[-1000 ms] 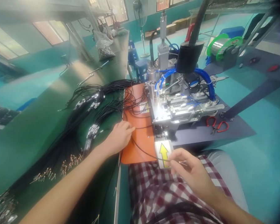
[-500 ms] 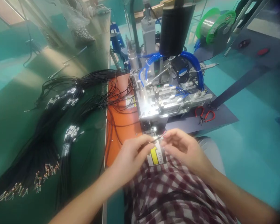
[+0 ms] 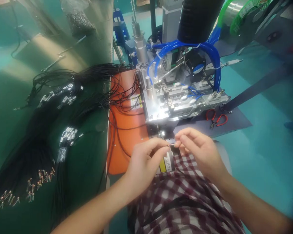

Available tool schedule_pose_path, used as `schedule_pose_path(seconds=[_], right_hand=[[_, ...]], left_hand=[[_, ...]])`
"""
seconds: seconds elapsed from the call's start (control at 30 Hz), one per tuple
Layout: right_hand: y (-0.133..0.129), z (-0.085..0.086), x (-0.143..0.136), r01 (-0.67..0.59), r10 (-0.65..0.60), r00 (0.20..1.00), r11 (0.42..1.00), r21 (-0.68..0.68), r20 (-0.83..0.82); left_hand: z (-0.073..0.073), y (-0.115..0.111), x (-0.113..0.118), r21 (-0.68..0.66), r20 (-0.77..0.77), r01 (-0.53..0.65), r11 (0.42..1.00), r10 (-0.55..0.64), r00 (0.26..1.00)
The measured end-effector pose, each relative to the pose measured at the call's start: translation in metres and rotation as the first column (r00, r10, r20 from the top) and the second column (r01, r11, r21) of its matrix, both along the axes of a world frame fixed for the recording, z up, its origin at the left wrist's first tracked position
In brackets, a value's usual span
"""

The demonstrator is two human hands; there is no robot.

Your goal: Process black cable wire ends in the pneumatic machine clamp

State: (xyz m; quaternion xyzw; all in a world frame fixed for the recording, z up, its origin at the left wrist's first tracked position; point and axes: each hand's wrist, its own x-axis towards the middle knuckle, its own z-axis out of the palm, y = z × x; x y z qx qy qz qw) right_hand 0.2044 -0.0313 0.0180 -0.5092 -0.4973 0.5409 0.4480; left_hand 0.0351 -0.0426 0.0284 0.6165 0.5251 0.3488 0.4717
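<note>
Pale wire end (image 3: 172,144) held above the lap (image 3: 185,185)

Head view. Left hand (image 3: 146,157): narrow, thumb and forefinger pinched on the wire end. Right hand (image 3: 197,146): narrow too, fingertips closed on the other side of the same short exposed length. Position of the wire end: in the gap between both pinches, in front of the machine (image 3: 185,110), near the yellow-marked sign (image 3: 163,165).

Step in hand, as judged: fingering or straightening the wire end, clear of the machine. Next move, as judged: calling for a firm left pinch and a light turn or draw on the right, without kinking.

Hidden: extreme tip, behind right fingertips; remaining length, behind left hand. Cannot tell: any join with the black cable (image 3: 122,150) on the orange plate (image 3: 129,130). Partly covered: sign. Cut off at top: green spool (image 3: 234,14). Blurred: dark cable bundles (image 3: 21,149) on the green table (image 3: 92,172).
</note>
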Motion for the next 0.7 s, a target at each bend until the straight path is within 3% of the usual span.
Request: schedule_pose_path(seconds=[0.13,0.47,0.7], right_hand=[[0.004,-0.003,0.002,-0.051,0.050,0.999,0.999,0.021,0.016],[0.007,-0.002,-0.005,-0.056,0.056,0.998,0.998,0.007,-0.023],[0.002,0.001,-0.018,-0.105,0.080,0.988,0.975,-0.197,-0.130]], left_hand=[[0.000,0.001,-0.001,-0.150,0.145,-0.024,0.988,0.046,0.988],[-0.001,0.001,-0.002,-0.167,0.053,-0.030,0.985,0.039,0.998],[-0.001,0.003,-0.001,-0.271,0.279,-0.030,0.962,0.109,0.954]])
